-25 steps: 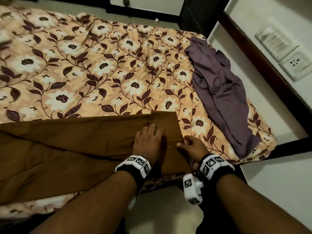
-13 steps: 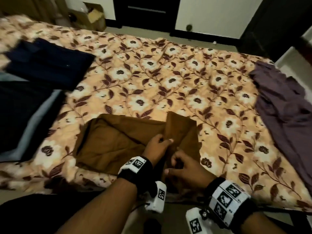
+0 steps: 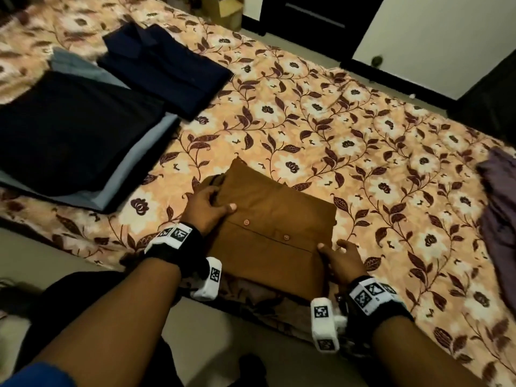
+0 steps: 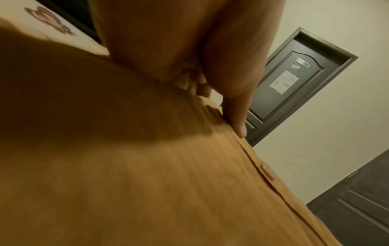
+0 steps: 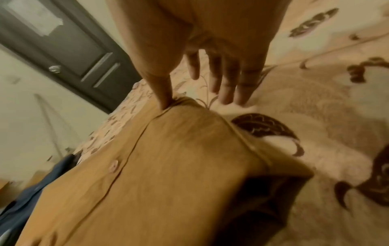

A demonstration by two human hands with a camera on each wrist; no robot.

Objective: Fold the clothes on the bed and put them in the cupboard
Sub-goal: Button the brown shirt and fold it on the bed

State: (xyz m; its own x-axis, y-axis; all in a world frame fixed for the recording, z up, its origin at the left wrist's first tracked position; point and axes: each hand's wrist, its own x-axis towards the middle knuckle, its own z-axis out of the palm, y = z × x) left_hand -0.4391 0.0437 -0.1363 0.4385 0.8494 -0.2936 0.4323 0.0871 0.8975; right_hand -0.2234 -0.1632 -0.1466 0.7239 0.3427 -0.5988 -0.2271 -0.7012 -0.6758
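Brown shirt (image 3: 273, 227) sits folded at the bed's (image 3: 363, 152) near edge, left hand (image 3: 208, 208) gripping its collar end, right hand (image 3: 339, 261) mostly open with thumb on its corner. Two dark stacks (image 3: 83, 129) left of it look done. Purple garment (image 3: 499, 208) far right isn't folded, and nothing's in the cupboard yet.

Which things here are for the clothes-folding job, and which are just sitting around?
For the job:
- brown shirt, folded, held by the left hand and right hand
- dark folded stack
- navy folded shirt
- purple garment, still unfolded
- bed

Just lying about:
- cardboard box
- dark door
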